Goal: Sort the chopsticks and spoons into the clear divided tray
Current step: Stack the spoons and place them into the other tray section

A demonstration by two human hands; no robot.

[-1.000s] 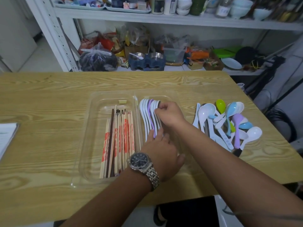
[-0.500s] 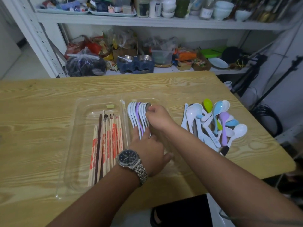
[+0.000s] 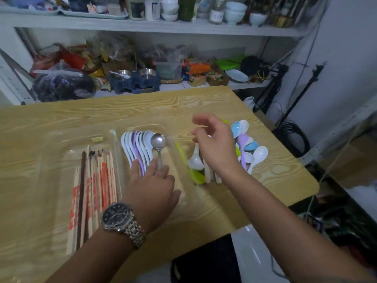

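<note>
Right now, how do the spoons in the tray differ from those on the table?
The nested row of mostly white spoons stands on edge in the clear divided tray; the loose pile of blue, purple, green and white spoons lies jumbled on the wooden table. Both hold plastic soup spoons.

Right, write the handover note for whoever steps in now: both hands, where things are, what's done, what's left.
Left hand: open, fingers lying on spoon handles in the clear divided plastic tray. Right hand: open, empty, above the loose pile.
Done: wooden chopsticks in the left compartment; white and purple plastic spoons and a steel spoon in the next.
To do: loose pile of coloured plastic spoons on the wooden table, right of the tray.
</note>
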